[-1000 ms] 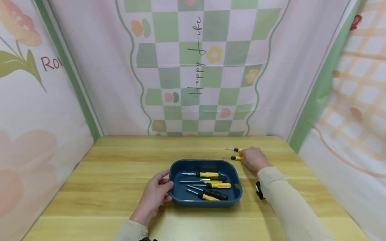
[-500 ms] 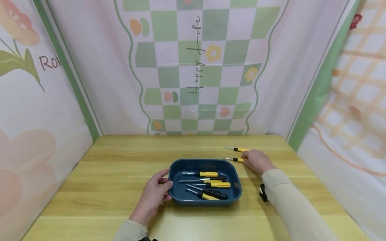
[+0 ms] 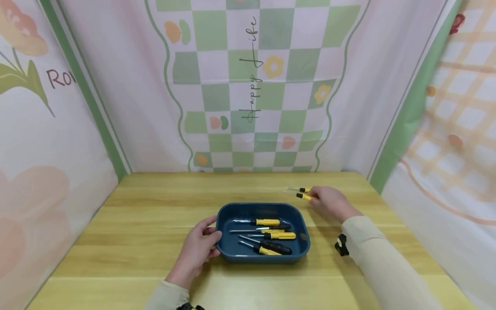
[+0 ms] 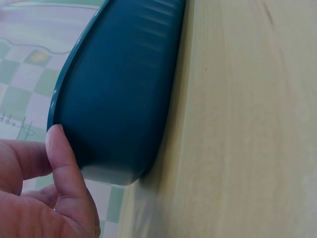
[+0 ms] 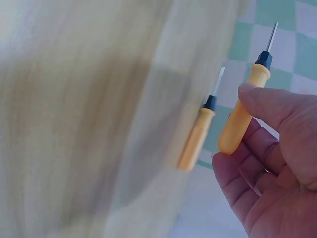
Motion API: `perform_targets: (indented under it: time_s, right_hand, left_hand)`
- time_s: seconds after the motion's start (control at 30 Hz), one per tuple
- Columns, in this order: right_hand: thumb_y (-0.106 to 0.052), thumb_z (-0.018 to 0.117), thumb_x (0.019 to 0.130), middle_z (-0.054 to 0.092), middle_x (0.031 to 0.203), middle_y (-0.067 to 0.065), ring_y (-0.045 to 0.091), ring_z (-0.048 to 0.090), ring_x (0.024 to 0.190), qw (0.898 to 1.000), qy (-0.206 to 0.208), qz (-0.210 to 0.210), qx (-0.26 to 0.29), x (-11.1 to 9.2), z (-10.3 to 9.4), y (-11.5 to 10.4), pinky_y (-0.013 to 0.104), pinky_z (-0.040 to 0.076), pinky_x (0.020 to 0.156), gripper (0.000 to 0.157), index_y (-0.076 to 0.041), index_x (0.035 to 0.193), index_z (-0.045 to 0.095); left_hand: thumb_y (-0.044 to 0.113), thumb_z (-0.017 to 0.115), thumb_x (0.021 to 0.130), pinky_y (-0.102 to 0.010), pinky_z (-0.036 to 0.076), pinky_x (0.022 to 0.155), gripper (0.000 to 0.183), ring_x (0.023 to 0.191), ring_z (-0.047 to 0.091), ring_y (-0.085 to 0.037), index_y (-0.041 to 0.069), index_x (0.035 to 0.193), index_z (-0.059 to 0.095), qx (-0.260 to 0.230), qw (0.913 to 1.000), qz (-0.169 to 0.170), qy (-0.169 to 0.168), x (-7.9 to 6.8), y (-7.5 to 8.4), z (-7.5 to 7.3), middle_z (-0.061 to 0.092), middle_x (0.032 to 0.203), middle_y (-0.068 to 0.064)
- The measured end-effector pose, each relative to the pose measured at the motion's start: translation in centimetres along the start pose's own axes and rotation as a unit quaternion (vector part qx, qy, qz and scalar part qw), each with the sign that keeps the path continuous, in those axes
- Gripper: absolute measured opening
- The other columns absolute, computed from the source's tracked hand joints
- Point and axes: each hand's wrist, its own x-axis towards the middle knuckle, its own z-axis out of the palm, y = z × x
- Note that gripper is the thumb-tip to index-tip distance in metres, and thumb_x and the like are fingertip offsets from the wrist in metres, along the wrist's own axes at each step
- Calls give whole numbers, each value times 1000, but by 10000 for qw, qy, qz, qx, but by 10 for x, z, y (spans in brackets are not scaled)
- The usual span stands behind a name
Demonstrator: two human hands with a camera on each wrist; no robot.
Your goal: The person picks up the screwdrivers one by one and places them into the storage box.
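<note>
My right hand (image 3: pixel 332 202) pinches a yellow-handled screwdriver (image 5: pixel 241 117) by its handle, thumb on one side and fingers on the other, its shaft pointing away. In the right wrist view this screwdriver is off the table. A second yellow screwdriver (image 5: pixel 196 139) lies on the wood just beyond, partly covered by the hand in the head view. My left hand (image 3: pixel 197 247) grips the left rim of a dark blue bin (image 4: pixel 119 89), thumb over the edge. Inside the bin lie several screwdrivers, among them a yellow one (image 3: pixel 267 222) at the back and a thick black-handled one (image 3: pixel 277 247) in front.
The bin stands on a wood-grain table (image 3: pixel 155 224). A checked curtain (image 3: pixel 255 94) hangs behind the table's far edge. Patterned cloth closes in both sides, the left cloth (image 3: pixel 58 193) and the right cloth (image 3: pixel 445 185).
My right hand has lifted the nearer yellow screwdriver off the table, drawing it slightly right and then up. The left hand stays on the bin's rim.
</note>
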Motion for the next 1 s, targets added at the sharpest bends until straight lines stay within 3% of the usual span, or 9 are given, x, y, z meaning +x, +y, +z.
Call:
perform_targets:
  time_s: [0.13, 0.3, 0.6, 1.0]
  right_hand:
    - [-17, 68, 99, 71, 95, 8, 22, 62, 84, 9996, 87, -231, 142, -1, -9, -6, 48, 54, 79, 17, -4, 110, 72]
    - [-20, 68, 101, 73, 101, 10, 23, 65, 91, 9980, 168, -356, 485, -1, -14, -10, 47, 56, 82, 21, -2, 112, 71]
    - [-28, 66, 103, 70, 104, 8, 19, 60, 91, 9888, -55, -117, 1488, -7, -18, -13, 35, 52, 80, 33, -1, 122, 70]
    - [-28, 65, 105, 68, 114, 16, 24, 61, 95, 9695, -384, -16, 2419, -11, -17, -18, 39, 57, 84, 38, -1, 131, 65]
  left_hand:
    - [8, 60, 103, -24, 57, 59, 51, 70, 58, -21, 10, 153, 51, 58, 10000, 11, -6, 1, 0, 0, 49, 125, -17]
    - [7, 60, 103, -24, 57, 59, 51, 70, 57, -21, 11, 153, 51, 66, 10000, 10, 5, 2, 0, -1, 49, 125, -18]
    - [8, 61, 103, -24, 57, 59, 51, 70, 57, -20, 10, 153, 51, 43, 10000, -44, -6, 0, 0, 1, 49, 126, -17]
    - [7, 61, 103, -24, 56, 59, 51, 69, 57, -20, 11, 153, 51, 47, 10000, -72, 39, -2, 0, 2, 49, 126, -17]
